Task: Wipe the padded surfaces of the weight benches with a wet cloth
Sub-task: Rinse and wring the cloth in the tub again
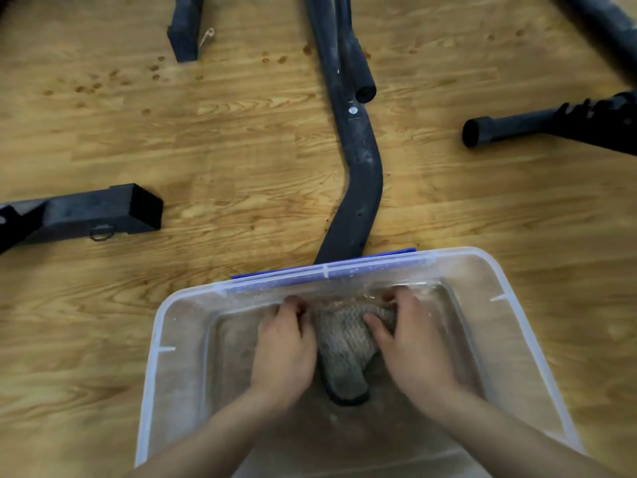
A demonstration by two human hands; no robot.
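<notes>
Clearly this is the wetting step: both hands are down in the clear plastic tub (157,343), which stands on the wooden floor (241,150) with shallow water in it. The grey cloth (344,346) lies bunched toward the tub's far wall, between the hands. The left hand (286,343) has its fingers curled over the cloth's left side; the right hand (412,343) grips the right side, thumb pressed onto the weave. To do this well, I'd say work the whole cloth under the water, then wring it hard over the tub — damp, not dripping — so the floor and pads stay free of puddles. Black bench frame tubes (362,174) lie beyond the tub's far edge; no padded surface shows from here.
</notes>
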